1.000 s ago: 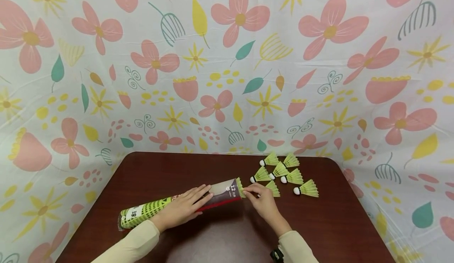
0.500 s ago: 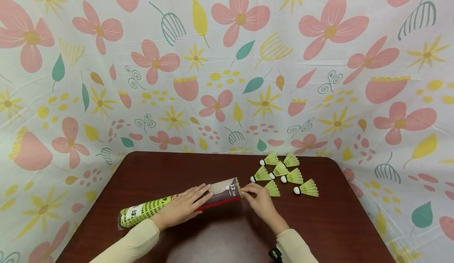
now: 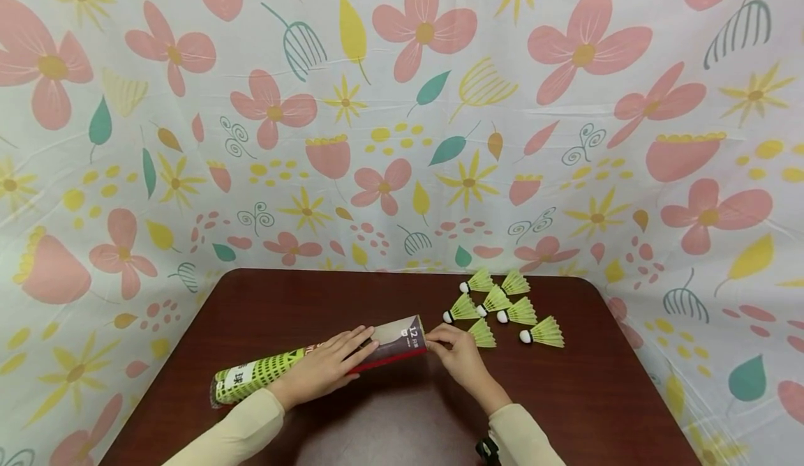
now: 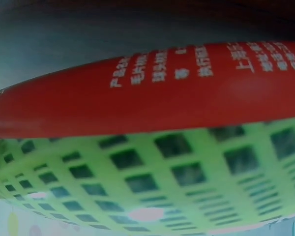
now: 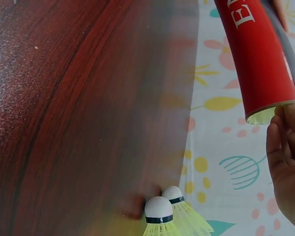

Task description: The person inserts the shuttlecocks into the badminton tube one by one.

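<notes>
A shuttlecock tube (image 3: pixel 396 337), printed red, grey and yellow-green, lies slantwise over the dark table. My left hand (image 3: pixel 323 368) holds it around the middle, fingers laid across the top. At the tube's right-hand mouth is my right hand (image 3: pixel 461 358), thumb and fingers bent together at the rim. In the right wrist view, the fingertips (image 5: pixel 280 115) reach the mouth, where the yellow-green skirt of a shuttlecock (image 5: pixel 260 117) shows inside; the exact grip on it is partly hidden. The tube's printed wall (image 4: pixel 152 98) fills the left wrist view.
Several yellow-green shuttlecocks with white heads lie at the back right of the table (image 3: pixel 603 396), the rightmost shuttlecock (image 3: pixel 545 333) a little apart. One shuttlecock (image 3: pixel 482 333) lies just behind my right hand. A flowered cloth (image 3: pixel 402 138) hangs behind the table.
The shuttlecock skirt that stuck out of the tube's mouth has gone inside it, my right hand moving slightly left with it. My left hand and the tube stay nearly still.
</notes>
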A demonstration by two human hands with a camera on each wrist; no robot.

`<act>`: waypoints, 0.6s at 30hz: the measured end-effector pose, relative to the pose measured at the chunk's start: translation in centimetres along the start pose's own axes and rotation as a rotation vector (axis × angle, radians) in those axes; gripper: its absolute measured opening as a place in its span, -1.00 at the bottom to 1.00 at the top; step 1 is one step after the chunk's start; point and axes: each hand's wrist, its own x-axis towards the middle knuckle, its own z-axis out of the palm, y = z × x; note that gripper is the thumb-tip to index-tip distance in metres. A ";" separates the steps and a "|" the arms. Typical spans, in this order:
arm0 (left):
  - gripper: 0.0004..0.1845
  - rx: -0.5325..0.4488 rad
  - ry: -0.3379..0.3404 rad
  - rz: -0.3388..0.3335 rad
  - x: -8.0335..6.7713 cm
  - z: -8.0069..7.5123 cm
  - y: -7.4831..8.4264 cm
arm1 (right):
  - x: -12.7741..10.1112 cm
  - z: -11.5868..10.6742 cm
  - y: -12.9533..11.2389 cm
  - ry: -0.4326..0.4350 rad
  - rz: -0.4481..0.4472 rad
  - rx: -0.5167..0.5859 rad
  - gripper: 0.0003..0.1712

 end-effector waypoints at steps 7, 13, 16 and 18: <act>-0.07 -0.009 0.008 0.001 -0.1 0.1 -0.1 | -0.1 -0.1 0.3 -0.022 0.049 0.013 -0.84; -0.08 0.002 0.007 -0.006 -0.2 0.0 -0.4 | -0.2 -1.0 1.2 -0.027 0.063 -0.013 -0.88; -0.11 0.004 0.004 -0.004 -0.1 -0.1 -0.5 | -0.3 -1.7 1.5 -0.013 0.092 -0.056 -0.86; -0.14 0.001 0.003 -0.003 -0.1 -0.1 -0.5 | -0.3 -2.3 1.8 0.001 0.113 -0.085 -0.84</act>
